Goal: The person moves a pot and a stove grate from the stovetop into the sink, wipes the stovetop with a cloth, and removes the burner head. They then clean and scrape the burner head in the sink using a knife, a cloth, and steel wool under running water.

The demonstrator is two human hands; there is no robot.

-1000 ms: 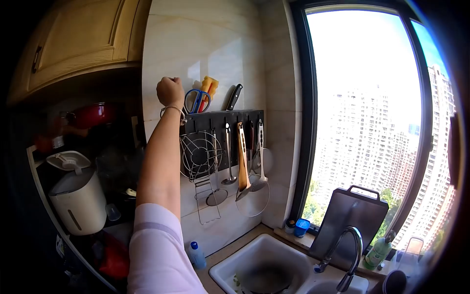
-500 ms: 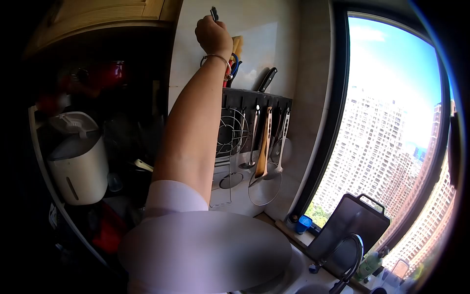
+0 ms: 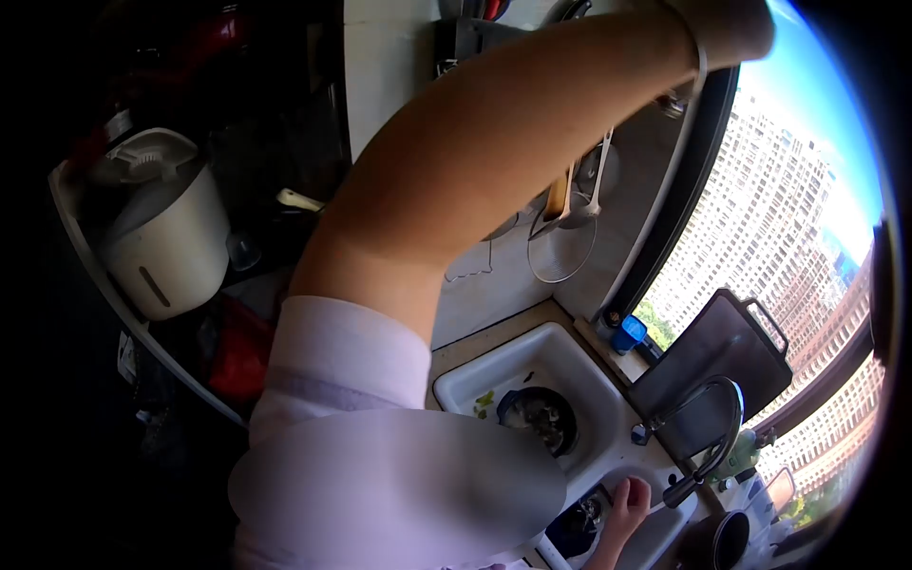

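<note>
My left arm reaches up across the view, in a pale pink sleeve. My left hand (image 3: pixel 736 24) is at the top edge by the window frame, mostly cut off, with a thin bracelet on its wrist. What it holds is out of view. My right hand (image 3: pixel 627 502) is low down, fingers curled, at the divider of the white sink (image 3: pixel 456 380), just left of the curved faucet (image 3: pixel 714 427). A dark pot (image 3: pixel 540 418) with scraps lies in the sink basin.
A dark cutting board (image 3: pixel 717 347) leans on the window sill beside a blue cup (image 3: pixel 627 334). Utensils (image 3: pixel 581 190) hang on the wall under a black rack (image 3: pixel 465 38). A white appliance (image 3: pixel 166 242) stands on the dark shelf at left. A green bottle (image 3: pixel 743 454) is behind the faucet.
My left hand has swung from the wall above the rack up and right toward the window. The view has tipped down, so the sink and my right hand now show.
</note>
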